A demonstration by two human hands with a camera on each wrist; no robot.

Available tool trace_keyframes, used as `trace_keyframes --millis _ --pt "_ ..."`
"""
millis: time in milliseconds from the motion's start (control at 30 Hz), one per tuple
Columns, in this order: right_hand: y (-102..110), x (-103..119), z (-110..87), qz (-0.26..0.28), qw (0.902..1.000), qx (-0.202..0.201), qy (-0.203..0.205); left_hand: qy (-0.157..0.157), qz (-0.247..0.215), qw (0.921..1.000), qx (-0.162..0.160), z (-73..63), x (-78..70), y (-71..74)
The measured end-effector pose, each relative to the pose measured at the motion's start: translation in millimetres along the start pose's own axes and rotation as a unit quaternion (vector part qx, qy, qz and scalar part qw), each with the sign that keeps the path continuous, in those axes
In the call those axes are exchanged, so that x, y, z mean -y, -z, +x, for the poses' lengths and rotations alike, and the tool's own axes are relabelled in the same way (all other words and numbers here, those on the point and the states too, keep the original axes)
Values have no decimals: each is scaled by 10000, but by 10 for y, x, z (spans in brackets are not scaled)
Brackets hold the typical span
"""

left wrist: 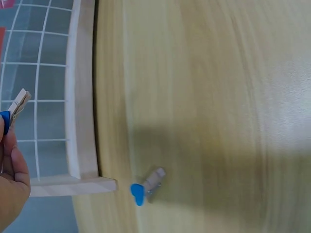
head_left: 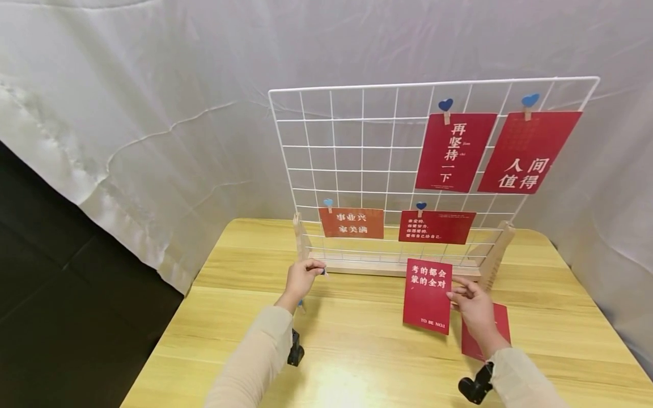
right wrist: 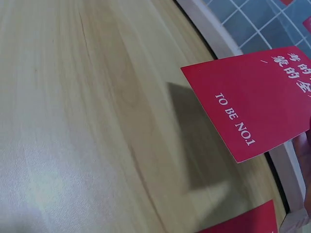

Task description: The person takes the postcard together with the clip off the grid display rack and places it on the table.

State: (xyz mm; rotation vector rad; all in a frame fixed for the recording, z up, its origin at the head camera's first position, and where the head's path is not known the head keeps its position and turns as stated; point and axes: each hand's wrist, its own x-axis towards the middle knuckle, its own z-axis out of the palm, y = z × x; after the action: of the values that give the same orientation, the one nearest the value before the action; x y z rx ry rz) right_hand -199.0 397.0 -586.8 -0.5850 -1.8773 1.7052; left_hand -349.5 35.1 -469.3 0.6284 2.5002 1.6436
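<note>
My left hand (head_left: 302, 279) pinches a small wooden clothespin (left wrist: 19, 104) with a dark blue heart, held in front of the white wire grid's lower left. The right hand (head_left: 471, 306) grips a red card (head_left: 427, 297) by its right edge, between thumb and fingers. White lettering faces me on this card, which is upright above the table, apart from the grid. Below the right hand, another red card (head_left: 501, 328) lies on the table, partly hidden by that hand. A second clothespin (left wrist: 148, 186) with a blue heart lies on the wood near my left wrist.
The wire grid (head_left: 363, 130) stands in a wooden base (head_left: 357, 265). Clothespins with hearts hold two tall red cards (head_left: 456, 153) at upper right, an orange-red card (head_left: 352, 223) and a wide red card (head_left: 437, 226) lower down. A pale cloth (head_left: 178, 68) hangs behind the table.
</note>
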Motion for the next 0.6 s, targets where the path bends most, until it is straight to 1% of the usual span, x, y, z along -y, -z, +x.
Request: trace_keyframes --millis 67,200,300,433,600 --pt "9 8 -33 -95 9999 55 -59 50 44 10000 12 -22 30 -3" --pt "36 14 -81 -170 9997 126 -146 246 154 9996 31 -58 118 2" --pt "57 4 -97 -216 9995 142 -184 379 231 9990 -31 -82 174 21" --pt "79 -6 -112 -402 9987 183 -267 388 314 9987 -77 -118 239 58" --pt "93 16 -165 -561 9971 193 -478 395 347 9986 -2 -168 323 119"
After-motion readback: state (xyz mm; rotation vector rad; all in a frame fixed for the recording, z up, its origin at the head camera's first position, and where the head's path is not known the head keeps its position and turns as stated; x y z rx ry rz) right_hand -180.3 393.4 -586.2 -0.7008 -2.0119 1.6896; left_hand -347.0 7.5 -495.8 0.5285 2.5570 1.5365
